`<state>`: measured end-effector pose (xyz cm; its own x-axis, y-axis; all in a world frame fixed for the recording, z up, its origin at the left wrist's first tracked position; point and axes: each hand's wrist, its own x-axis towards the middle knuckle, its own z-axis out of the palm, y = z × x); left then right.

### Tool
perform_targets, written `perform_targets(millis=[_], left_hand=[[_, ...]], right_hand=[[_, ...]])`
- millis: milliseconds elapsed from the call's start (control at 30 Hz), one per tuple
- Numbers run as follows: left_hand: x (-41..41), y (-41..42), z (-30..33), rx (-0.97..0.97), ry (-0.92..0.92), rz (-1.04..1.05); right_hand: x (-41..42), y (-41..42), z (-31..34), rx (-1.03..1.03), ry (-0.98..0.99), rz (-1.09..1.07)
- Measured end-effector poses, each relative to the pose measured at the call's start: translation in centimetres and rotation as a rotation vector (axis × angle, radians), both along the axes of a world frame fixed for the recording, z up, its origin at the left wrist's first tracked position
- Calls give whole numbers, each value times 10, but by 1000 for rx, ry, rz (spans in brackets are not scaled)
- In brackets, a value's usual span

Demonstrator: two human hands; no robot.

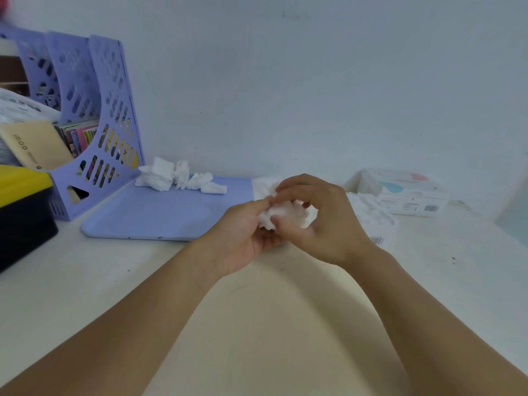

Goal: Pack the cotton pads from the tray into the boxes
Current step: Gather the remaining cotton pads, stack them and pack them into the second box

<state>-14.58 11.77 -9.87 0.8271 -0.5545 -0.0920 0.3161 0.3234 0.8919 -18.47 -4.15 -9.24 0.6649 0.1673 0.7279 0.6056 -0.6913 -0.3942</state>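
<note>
A lilac tray (160,215) lies on the table left of centre, with several loose white cotton pads (168,177) piled at its far edge. Both hands meet just right of the tray's near corner. My left hand (245,238) cups a small bunch of white cotton pads (281,214) from below. My right hand (320,221) curls over the same bunch, fingers pinching it. Behind my hands a white box (371,215) filled with pads is partly hidden. A second white box (411,195) with pink and blue print stands at the far right.
A lilac perforated file holder (94,124) with papers stands at the back left against the wall. A black box with a yellow lid (23,212) sits at the left edge. The cream table (257,324) stretches toward me under my forearms.
</note>
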Motion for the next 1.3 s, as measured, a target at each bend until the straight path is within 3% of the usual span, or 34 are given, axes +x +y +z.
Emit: perform_targets(millis=[67,133,200,300,400,533,667,933,1100,1300], left_hand=[[1,-1,0,-54,29,26],[1,-3,-1,-89,43,22],[-1,-6,-2,-92,35,17],[-8,-12,-2,-81,3,-15],[-11,-14,-1,-115,19,-50],[-8,-9,2,-131,75,-96],[-9,3,9,-206,239,-223],[-10,11,14,-285,306,-262],[-11,8,14,-265,308,-253],[-10,10,11,-222,306,-252]], right_hand=[[-3,7,5,288,75,-21],[-1,14,11,566,277,-63],[3,19,10,689,489,-48],[6,28,2,759,647,15],[2,32,3,667,629,26],[-8,28,10,501,347,27],[-10,10,11,153,447,137],[-5,14,10,411,288,238],[-5,13,8,278,265,175],[-5,13,5,277,331,171]])
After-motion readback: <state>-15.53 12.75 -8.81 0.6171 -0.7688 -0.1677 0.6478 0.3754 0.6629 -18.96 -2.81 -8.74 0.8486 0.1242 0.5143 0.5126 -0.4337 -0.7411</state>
